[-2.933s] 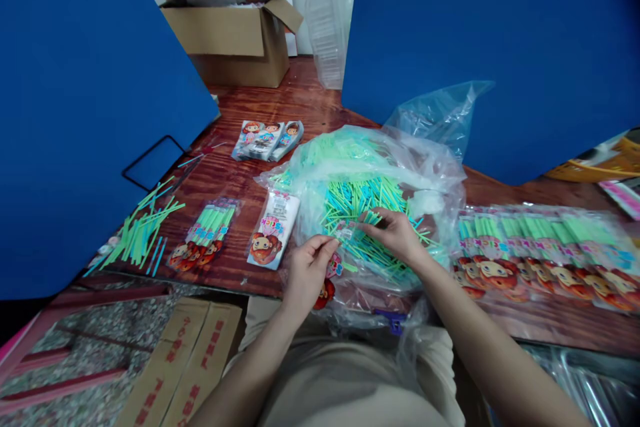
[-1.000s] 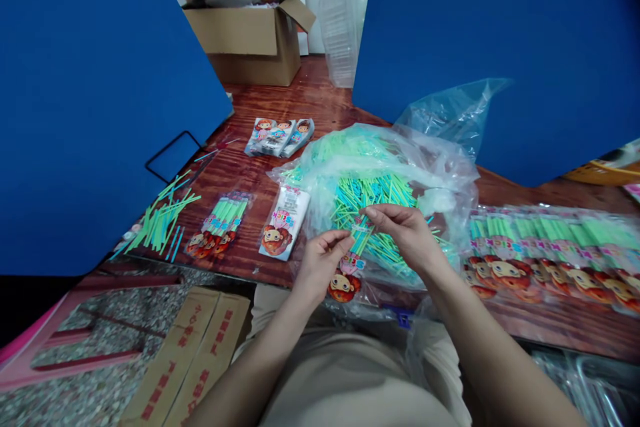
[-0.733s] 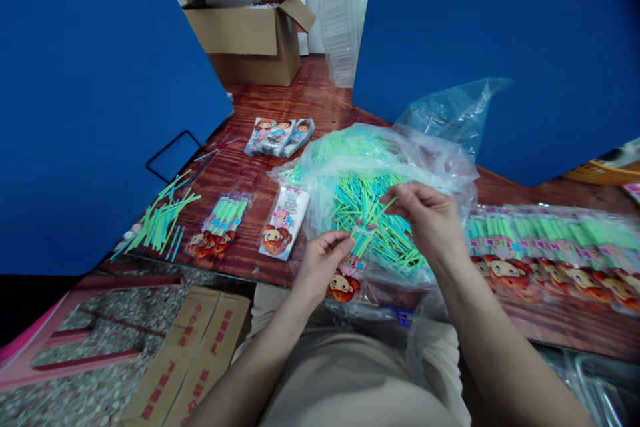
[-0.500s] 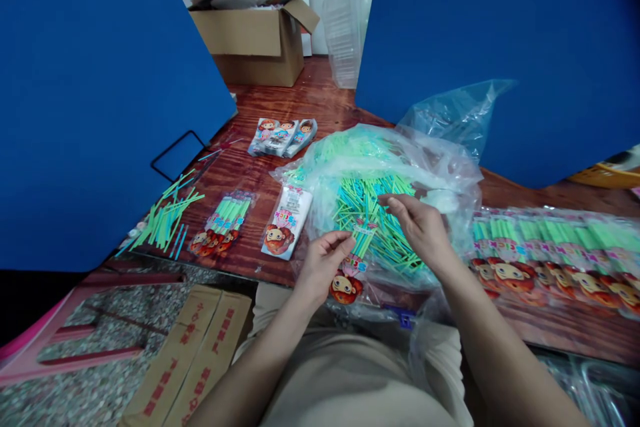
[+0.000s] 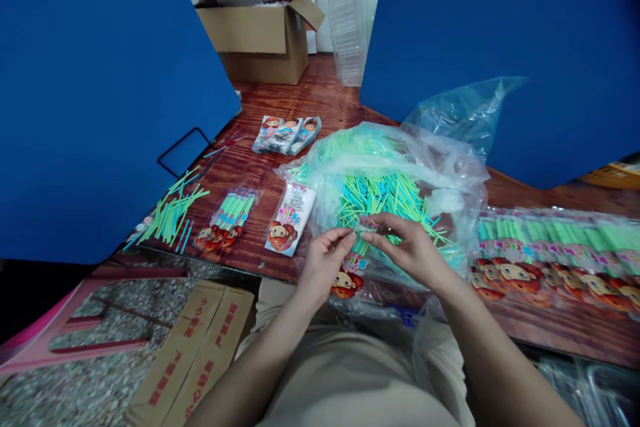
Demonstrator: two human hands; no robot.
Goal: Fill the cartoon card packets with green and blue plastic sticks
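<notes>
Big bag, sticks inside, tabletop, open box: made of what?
Big bag: thin plastic film, glossy; see-through, wrinkled highlights.
Sticks: probably smooth plastic, evenly coloured; could be paper.
Tabletop: wood or wood-look laminate, slight sheen; grain shows.
Open box: matte brown cardboard; folded flaps.

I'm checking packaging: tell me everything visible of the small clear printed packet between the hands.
The small clear plastic-looking packet has a red-haired cartoon face at its near end, coloured lettering above, and green sticks beyond. The bare left hand pinches its left edge; the bare right hand is at its far end, partly hiding it. Its fullness can't be judged.
</notes>
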